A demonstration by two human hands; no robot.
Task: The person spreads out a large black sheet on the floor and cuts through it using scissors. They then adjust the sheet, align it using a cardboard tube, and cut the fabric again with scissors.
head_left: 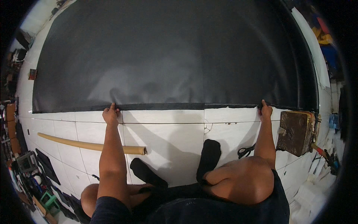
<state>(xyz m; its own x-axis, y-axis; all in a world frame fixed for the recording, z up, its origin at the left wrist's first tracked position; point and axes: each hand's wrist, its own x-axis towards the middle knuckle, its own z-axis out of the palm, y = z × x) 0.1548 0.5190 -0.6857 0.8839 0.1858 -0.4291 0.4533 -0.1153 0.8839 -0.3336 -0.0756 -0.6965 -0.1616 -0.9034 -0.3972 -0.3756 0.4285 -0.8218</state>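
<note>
White tiled floor (164,134) carries a broad black sheet (167,56), spread out in front of the seated person, its near edge running left to right. A brown boxy block (294,132) stands by the sheet's near right corner. A tan tube (71,142) passes beneath the left forearm. The left grip (111,115) and right grip (265,112), well apart, pinch the near edge. Black-handled scissors (247,151) lie beside the right forearm.
</note>
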